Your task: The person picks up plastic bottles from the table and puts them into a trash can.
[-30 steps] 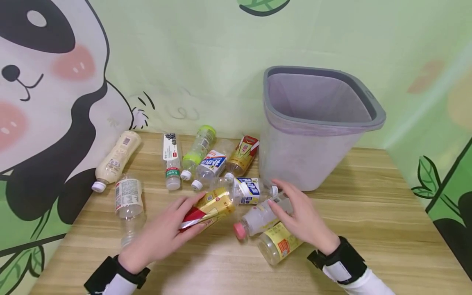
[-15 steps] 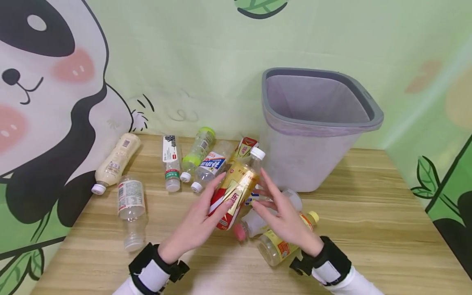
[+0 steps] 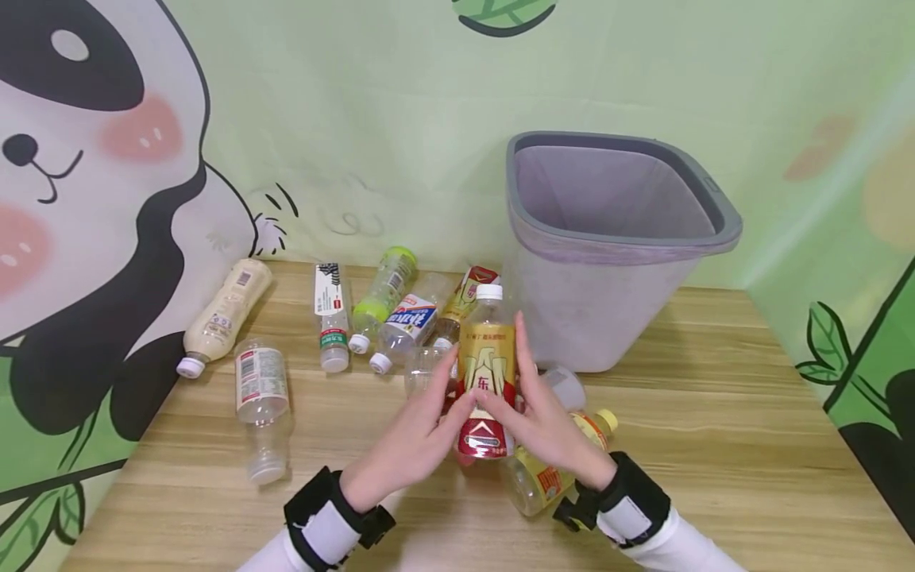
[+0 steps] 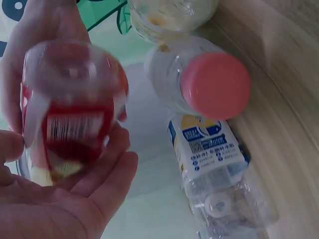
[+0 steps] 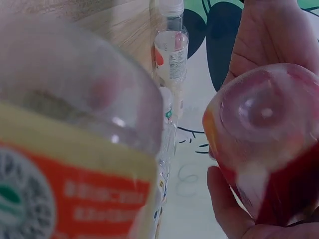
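Note:
A plastic drink bottle (image 3: 488,349) with a gold and red label and a white cap stands upright in mid-air over the table. My left hand (image 3: 415,445) holds its left side and my right hand (image 3: 550,429) its right side, thumbs meeting across the front of the label. In the left wrist view the bottle's base (image 4: 75,69) and a barcode show between the hands. Behind and below lie a pink-capped bottle (image 4: 217,85), mostly hidden in the head view, a blue-and-white labelled bottle (image 4: 212,149), and a yellow-labelled bottle (image 3: 546,477) near my right wrist.
A grey bin (image 3: 600,302) with an open top stands at the back right. Several bottles lie left of it, among them a green-capped one (image 3: 386,290) and one in gold and red (image 3: 468,298). A cream bottle (image 3: 225,314) and a clear one (image 3: 263,405) lie farther left.
My left hand has brought the gold and red bottle rightward and turned it from tilted to upright. My right hand has moved off the pink-capped bottle and onto the held bottle's right side.

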`<state>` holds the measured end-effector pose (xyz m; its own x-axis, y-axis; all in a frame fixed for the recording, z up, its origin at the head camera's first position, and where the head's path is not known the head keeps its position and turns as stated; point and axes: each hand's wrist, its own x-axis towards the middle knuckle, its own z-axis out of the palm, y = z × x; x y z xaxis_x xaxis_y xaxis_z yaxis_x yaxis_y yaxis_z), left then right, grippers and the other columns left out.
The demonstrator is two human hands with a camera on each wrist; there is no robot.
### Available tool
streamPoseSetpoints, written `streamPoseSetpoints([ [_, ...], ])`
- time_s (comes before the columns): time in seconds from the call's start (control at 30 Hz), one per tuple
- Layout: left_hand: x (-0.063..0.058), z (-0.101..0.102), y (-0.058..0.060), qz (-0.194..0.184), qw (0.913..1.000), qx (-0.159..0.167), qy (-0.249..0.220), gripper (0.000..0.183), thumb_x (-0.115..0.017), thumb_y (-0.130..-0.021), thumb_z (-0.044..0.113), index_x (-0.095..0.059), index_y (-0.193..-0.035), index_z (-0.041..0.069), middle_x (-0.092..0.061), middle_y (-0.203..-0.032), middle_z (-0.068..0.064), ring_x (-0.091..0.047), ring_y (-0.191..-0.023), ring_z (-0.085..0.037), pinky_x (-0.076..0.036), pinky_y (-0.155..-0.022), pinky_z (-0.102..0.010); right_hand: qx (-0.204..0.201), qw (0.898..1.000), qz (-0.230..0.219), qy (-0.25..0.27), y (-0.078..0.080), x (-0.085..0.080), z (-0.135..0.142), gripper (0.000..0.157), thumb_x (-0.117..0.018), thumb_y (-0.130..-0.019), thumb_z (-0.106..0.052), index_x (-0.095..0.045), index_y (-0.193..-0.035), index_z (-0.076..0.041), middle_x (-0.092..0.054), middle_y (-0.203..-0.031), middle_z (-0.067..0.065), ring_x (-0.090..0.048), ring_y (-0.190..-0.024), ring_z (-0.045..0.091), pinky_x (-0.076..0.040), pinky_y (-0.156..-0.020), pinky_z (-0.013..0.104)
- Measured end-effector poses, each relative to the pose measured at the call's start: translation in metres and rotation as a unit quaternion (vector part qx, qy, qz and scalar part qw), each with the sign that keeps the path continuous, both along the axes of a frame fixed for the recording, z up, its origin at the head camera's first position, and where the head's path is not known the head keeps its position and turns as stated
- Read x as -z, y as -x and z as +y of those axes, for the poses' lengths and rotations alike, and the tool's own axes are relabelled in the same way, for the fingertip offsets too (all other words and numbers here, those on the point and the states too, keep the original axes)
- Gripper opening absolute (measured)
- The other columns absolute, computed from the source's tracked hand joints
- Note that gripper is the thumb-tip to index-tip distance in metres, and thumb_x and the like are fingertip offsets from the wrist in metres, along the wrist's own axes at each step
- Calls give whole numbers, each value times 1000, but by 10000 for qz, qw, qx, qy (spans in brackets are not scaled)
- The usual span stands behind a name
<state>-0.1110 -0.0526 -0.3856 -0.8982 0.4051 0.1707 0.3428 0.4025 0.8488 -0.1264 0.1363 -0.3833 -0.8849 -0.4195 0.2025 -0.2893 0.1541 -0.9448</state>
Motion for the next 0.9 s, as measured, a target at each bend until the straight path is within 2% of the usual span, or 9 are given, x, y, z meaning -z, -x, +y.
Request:
streamPoseSetpoints([
  [0.1, 0, 0, 0, -19, 9999, -18, 146, 63, -34, -100, 47, -14, -153, 19, -56, -131, -10, -54, -116, -16, -46, -97, -39, 32, 9999, -95, -80, 1, 0, 3, 97, -58, -94, -12, 18, -148, -34, -28, -148, 20, -57, -108, 31, -56, -80, 37],
  [0.2, -1, -2, 2, 89, 9993, -142, 323, 57, -33, -101, 45, -20, -152, 21, -56, -131, -7, -54, -116, -15, -46, -97, -38, 40, 9999, -97, -125, 2, -4, 7, 93, -57, -94, -12, 14, -150, -35, -36, -141, 21, -59, -101, 31, -57, -74, 37],
  [0.27, -1, -4, 4, 267, 9982, -277, 461, 54, -32, -102, 43, -24, -151, 23, -57, -131, -7, -54, -116, -15, -47, -96, -39, 102, 9997, 19, -223, 3, -9, 9, 90, -58, -94, -13, 9, -151, -35, -41, -136, 22, -62, -97, 31, -58, -68, 35],
  [0.4, -4, -10, 8, 706, 9945, -522, 573, 48, -35, -102, 37, -31, -148, 24, -59, -128, -7, -58, -109, -18, -51, -89, -40, 164, 9987, 351, -337, 5, -27, 14, 86, -59, -92, -13, 0, -153, -32, -41, -136, 22, -63, -92, 31, -58, -63, 34],
  [0.57, -5, -16, 14, 1058, 9908, -661, 519, 45, -40, -102, 31, -37, -145, 22, -59, -127, -8, -62, -102, -17, -53, -86, -41, 65, 9986, 420, -302, 8, -59, 19, 86, -59, -92, -11, -2, -152, -35, -38, -140, 17, -64, -89, 31, -58, -61, 39],
  [0.7, -5, -18, 15, 1183, 9889, -694, 566, 45, -41, -101, 33, -38, -144, 22, -60, -126, -7, -63, -100, -16, -53, -84, -40, -5, 9991, 386, -160, 12, -92, 24, 83, -56, -93, -8, -3, -152, -34, -34, -144, 13, -62, -95, 32, -58, -65, 41],
  [0.8, -6, -19, 14, 1180, 9884, -712, 631, 45, -42, -101, 33, -38, -144, 22, -59, -127, -5, -63, -100, -15, -52, -85, -39, 20, 9997, 238, 8, 15, -117, 27, 78, -52, -95, -11, -5, -152, -35, -35, -142, 12, -58, -101, 30, -57, -71, 39],
  [0.9, -5, -19, 14, 1169, 9884, -721, 649, 45, -43, -100, 32, -39, -144, 22, -58, -129, -3, -63, -101, -15, -52, -86, -38, 59, 9994, -58, 330, 20, -141, 29, 71, -46, -96, -14, -7, -152, -36, -39, -134, 14, -57, -97, 25, -57, -72, 34],
])
